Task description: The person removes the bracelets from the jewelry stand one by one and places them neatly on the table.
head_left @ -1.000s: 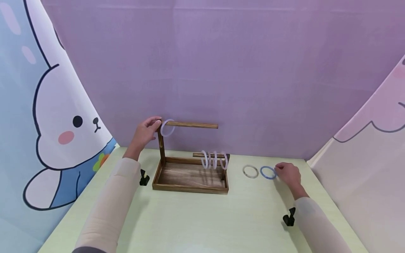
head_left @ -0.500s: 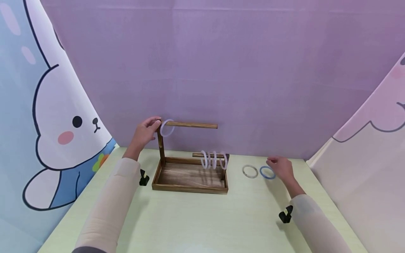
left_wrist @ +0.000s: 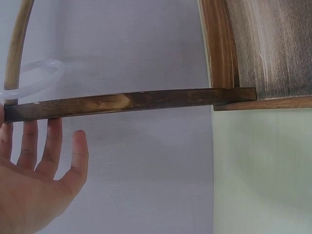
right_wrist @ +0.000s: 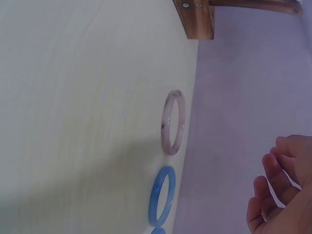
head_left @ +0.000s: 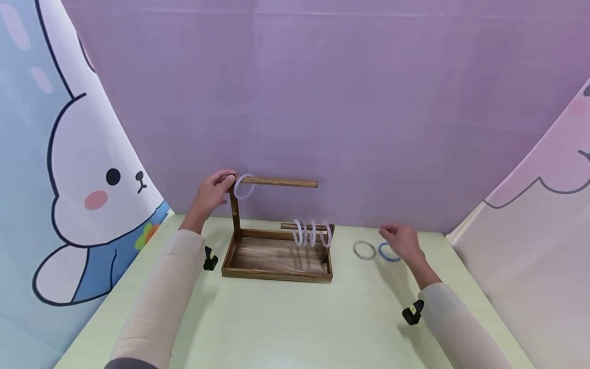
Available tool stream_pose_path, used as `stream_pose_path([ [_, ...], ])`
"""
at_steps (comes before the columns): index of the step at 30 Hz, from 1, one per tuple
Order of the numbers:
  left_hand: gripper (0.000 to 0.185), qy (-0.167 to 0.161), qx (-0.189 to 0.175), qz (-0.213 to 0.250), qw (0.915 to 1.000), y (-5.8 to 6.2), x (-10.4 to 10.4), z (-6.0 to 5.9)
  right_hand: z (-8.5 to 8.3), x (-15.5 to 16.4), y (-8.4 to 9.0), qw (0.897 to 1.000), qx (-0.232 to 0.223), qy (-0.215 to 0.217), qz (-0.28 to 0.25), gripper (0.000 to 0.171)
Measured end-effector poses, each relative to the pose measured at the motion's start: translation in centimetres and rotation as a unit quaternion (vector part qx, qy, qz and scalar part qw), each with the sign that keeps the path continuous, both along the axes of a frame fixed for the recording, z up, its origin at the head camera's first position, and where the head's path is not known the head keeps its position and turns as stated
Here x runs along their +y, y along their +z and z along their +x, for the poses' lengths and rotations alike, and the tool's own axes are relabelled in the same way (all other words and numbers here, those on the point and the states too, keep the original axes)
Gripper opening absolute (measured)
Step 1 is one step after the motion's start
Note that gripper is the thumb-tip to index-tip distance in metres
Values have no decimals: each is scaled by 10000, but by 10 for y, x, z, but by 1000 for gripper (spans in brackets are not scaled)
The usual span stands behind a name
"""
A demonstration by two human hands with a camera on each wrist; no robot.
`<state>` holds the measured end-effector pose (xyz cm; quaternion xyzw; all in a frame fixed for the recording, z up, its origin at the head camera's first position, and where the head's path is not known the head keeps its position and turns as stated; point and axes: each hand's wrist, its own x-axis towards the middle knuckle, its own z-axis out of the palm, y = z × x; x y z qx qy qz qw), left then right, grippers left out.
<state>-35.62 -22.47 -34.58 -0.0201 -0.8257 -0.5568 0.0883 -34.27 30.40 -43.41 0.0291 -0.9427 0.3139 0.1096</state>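
Pinching the top corner of a wooden bangle stand (head_left: 274, 253), hung with several pale bangles (head_left: 330, 236), in the clamped fingers of the left hand (head_left: 213, 195). Holding the right hand (head_left: 402, 241), with fingers loosely bent, slightly apart, over the worktop (head_left: 276, 323) near a blue bangle (right_wrist: 153, 201), just beside a marbled bangle (right_wrist: 165, 126).

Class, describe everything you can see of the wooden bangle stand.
The wooden bangle stand is brown, with visible grain, and upright. Its shallow rectangular tray lies flat on the table. A tall post at the left end carries a long upper bar pointing right; a short post at the right end carries a shorter lower bar pointing left. One pale bangle hangs on the upper bar, several bangles on the lower. The left hand grips the tall post's top.
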Motion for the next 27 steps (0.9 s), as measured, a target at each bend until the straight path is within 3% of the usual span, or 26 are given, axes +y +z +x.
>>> stream_pose_path([
  [9, 53, 40, 8, -79, 10000, 1, 1, 0, 2, -16, 12, 9995, 190, 241, 2, 33],
  [27, 49, 47, -7, 46, 10000, 1, 3, 2, -2, -60, 23, 9977, 155, 325, -580, 31],
])
